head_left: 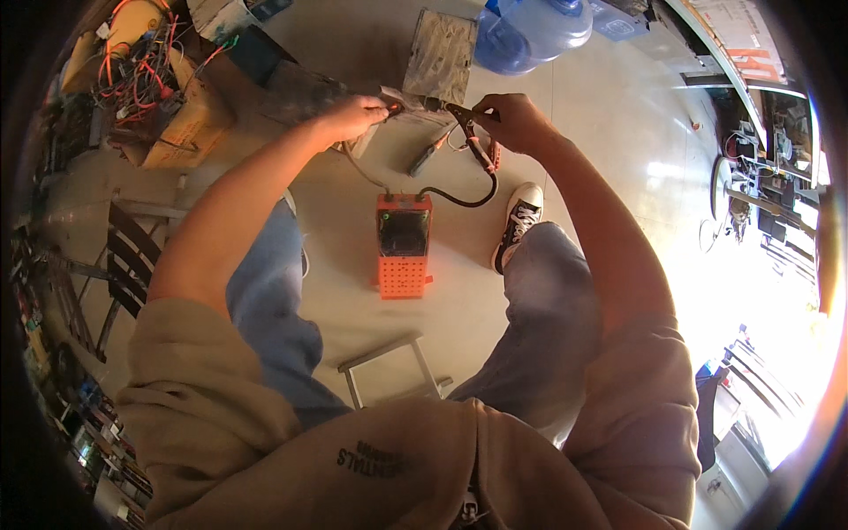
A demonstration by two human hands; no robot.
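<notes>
My right hand is closed, with thumb and fingers at one arm of a dark clamp that has reddish grips. A black cable loops from near the clamp down to an orange welding machine on the floor between my feet. My left hand is closed too, next to a dark piece with a small orange glow at the fingertips; what it grips is too unclear to name. A thinner grey cable rises from the machine toward that hand. Below the clamp lies a dark, handle-shaped tool.
A worn flat board and a blue water jug are beyond my hands. At the far left, tangled wires fill a cardboard box. A metal frame lies near me; a dark slatted chair stands at left.
</notes>
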